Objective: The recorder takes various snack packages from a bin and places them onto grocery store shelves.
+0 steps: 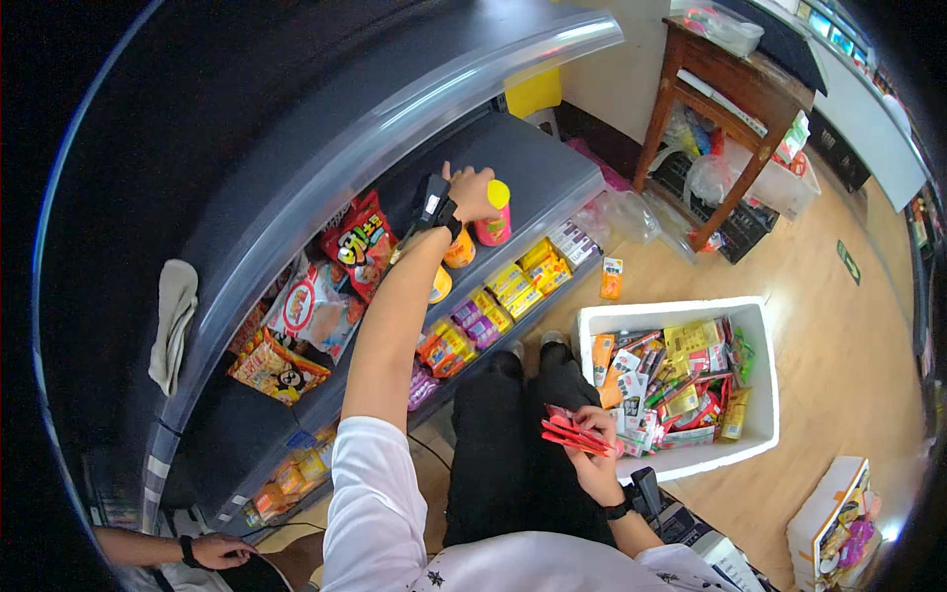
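My left hand (470,194) reaches onto the grey shelf, touching or right beside a pink canister with a yellow lid (494,228); its grip is unclear. Orange (460,250) and yellow (441,286) containers stand nearer me, partly behind my forearm. A black device is strapped at that wrist. My right hand (592,436) holds several flat red packets (568,431) above my lap, at the near left edge of a white foam box (769,385). Many small snack packets (669,377) fill that box. Left of my left forearm lie a red snack bag (360,240) and several others.
Below the shelf edge runs a row of small yellow and purple packs (510,288). An orange packet (612,278) lies on the floor. A wooden table (740,74) stands at the back. Another person's hand (222,551) is at lower left; a second box (821,518) stands at lower right.
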Demonstrator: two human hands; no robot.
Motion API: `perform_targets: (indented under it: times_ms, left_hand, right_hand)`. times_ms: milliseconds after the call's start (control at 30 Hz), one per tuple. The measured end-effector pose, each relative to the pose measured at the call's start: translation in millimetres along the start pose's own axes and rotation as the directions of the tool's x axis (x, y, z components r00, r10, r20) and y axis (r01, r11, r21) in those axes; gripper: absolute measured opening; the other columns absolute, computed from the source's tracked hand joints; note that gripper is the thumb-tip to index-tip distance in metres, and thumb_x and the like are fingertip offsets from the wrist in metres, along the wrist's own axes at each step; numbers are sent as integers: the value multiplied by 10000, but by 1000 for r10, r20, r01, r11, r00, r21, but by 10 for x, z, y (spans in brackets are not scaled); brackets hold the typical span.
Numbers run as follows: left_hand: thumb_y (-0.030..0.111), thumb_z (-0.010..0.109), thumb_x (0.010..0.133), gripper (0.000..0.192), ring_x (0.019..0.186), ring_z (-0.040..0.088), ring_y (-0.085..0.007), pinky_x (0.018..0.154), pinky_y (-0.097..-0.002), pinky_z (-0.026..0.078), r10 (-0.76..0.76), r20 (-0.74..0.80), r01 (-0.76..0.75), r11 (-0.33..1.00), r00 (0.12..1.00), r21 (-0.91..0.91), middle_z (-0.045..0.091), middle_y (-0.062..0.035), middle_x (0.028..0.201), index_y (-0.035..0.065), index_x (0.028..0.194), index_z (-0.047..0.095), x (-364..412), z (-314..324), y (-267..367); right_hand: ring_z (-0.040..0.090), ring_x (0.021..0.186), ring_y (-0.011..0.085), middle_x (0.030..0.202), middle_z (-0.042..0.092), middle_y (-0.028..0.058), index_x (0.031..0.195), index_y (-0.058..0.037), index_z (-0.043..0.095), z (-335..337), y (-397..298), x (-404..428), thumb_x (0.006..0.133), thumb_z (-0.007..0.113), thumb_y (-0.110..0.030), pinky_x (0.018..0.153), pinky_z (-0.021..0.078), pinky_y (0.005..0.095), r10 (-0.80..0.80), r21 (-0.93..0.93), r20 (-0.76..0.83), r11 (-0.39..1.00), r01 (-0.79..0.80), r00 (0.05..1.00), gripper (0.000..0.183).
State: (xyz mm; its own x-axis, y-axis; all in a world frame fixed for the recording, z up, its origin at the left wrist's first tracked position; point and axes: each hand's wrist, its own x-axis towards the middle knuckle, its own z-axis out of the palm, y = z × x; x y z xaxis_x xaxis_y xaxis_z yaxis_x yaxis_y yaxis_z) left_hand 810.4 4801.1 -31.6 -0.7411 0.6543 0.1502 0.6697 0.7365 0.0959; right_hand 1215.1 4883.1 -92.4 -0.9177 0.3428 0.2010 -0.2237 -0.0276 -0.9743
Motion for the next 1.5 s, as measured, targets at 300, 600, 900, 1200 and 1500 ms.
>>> perform_targets:
  times_ms: [300, 600, 900, 1200, 1500]
  left_hand:
    - [373, 687, 536, 562, 896, 484, -349, 775, -429, 382, -113, -215, 110, 994, 970, -28, 474, -169, 952, 96, 987, 499, 752, 261, 501]
    - [248, 719, 504, 495, 827, 478, -371, 702, -425, 421, -116, -447, -65, 927, 887, -369, 434, -208, 926, 41, 892, 494, 1463, 799, 786]
    - [336, 707, 516, 824, 1056, 352, -365, 902, -400, 303, -169, -301, 1, 873, 939, -487, 395, -250, 1082, -51, 1140, 333, 1402, 710, 771]
    - [433, 666, 557, 788, 1008, 438, -409, 876, -350, 371, -429, 130, 415, 902, 894, 121, 337, -326, 1140, -92, 1085, 407, 506, -168, -35]
    - [472, 716, 466, 849, 924, 536, -308, 772, -334, 442, -502, 295, 464, 864, 813, 194, 533, -225, 1001, -72, 1057, 440, 259, -129, -557]
  right_hand:
    - [434, 873, 196, 940, 418, 116, 898, -58, 366, -106, 43, 68, 655, 548, 33, 797, 349, 295, 88, 136, -30, 987, -83, 996, 317]
    - [439, 897, 234, 951, 442, 127, 903, -59, 383, -162, 59, 68, 620, 590, 6, 807, 341, 324, 78, 132, -11, 988, -76, 997, 357]
    - [442, 863, 208, 932, 424, 127, 899, -58, 364, -183, 72, 96, 684, 602, -77, 792, 355, 314, 59, 100, -4, 993, -58, 998, 322]
    - [432, 888, 231, 941, 428, 124, 914, -60, 380, -188, 44, 101, 611, 566, 17, 809, 333, 317, 11, 81, 15, 997, -12, 1000, 363]
    - [431, 887, 226, 944, 422, 122, 912, -59, 382, -167, 96, 42, 609, 555, 23, 812, 329, 303, 29, 148, 28, 988, -33, 999, 359]
